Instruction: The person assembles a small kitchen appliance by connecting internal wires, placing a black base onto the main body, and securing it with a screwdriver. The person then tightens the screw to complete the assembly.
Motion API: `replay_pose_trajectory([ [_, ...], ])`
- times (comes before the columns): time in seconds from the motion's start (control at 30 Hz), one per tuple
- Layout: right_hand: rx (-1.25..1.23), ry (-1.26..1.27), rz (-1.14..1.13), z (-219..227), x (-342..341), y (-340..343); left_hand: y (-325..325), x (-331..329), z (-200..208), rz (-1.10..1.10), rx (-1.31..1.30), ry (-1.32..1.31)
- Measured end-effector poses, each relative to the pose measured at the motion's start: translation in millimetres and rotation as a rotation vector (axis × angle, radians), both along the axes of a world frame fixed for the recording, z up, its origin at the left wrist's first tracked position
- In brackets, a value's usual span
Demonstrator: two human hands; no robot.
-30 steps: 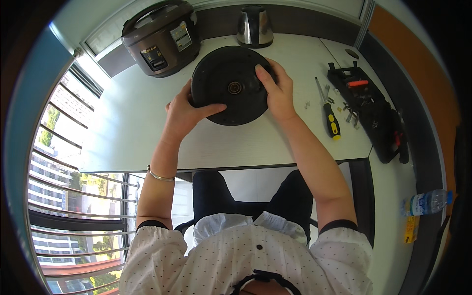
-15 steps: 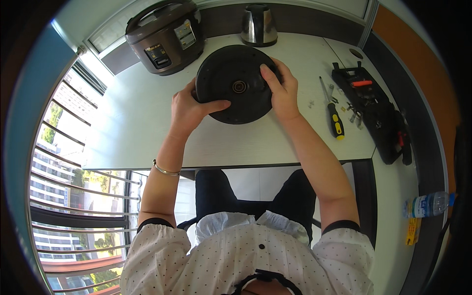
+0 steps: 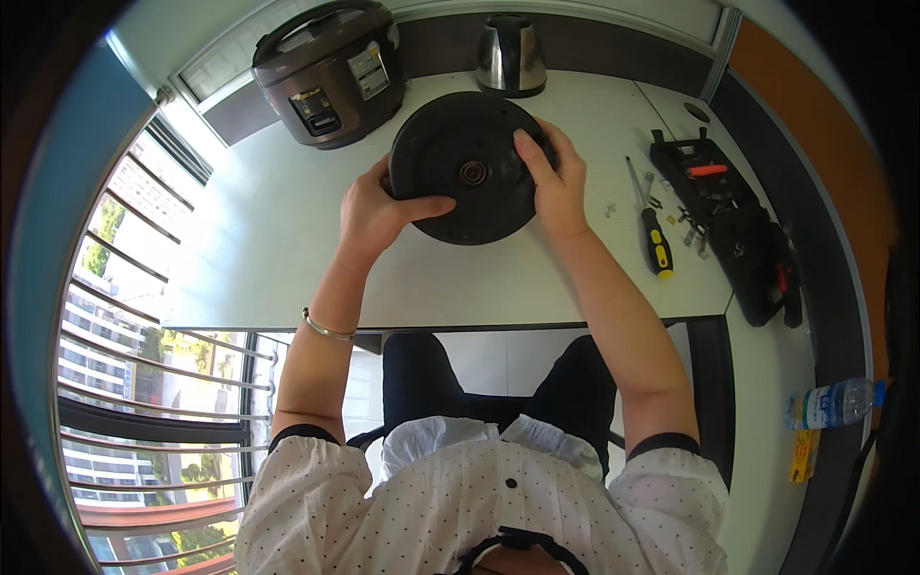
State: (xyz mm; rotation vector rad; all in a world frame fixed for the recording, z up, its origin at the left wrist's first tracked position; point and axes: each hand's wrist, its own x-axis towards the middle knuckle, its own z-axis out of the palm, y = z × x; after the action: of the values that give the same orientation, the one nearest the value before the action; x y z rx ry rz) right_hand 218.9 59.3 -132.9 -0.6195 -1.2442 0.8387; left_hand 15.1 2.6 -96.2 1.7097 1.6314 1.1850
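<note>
Both my hands hold a round black kettle base [image 3: 460, 216] above the table, its face with small concentric rings at the centre turned up toward me. My left hand [image 3: 377, 211] is closed on its left edge, thumb lying across the face and the other fingers hidden beneath. On the right edge, my right hand [image 3: 558, 182] grips with its thumb on top and fingers around the far side. A stainless steel kettle [image 3: 511, 57] with a black handle stands behind the base.
A brown rice cooker [image 3: 331, 86] stands at the back left. On the right lie a yellow-and-black screwdriver [image 3: 657, 245], several small metal parts [image 3: 692, 230] and an unfolded black tool case [image 3: 743, 240]. A water bottle [image 3: 836, 402] lies farther right. A barred window [image 3: 153, 383] is at left.
The whole view has shifted slightly, with everything a little lower and to the right. My grip on the kettle base looks the same.
</note>
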Motion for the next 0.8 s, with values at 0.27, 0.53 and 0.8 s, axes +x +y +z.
replay_pose_trajectory([
  [0.27,-0.017,-0.004,-0.014,0.8,1.1,4.0,4.3,-0.5,7.5,-0.015,-0.028,0.001],
  [0.53,-0.106,0.049,0.081,6.8,3.6,0.1,6.4,-2.4,12.4,0.002,-0.098,0.043],
  [0.8,-0.078,-0.110,0.058,3.4,3.8,2.0,7.7,-4.1,13.5,0.003,-0.116,0.028],
])
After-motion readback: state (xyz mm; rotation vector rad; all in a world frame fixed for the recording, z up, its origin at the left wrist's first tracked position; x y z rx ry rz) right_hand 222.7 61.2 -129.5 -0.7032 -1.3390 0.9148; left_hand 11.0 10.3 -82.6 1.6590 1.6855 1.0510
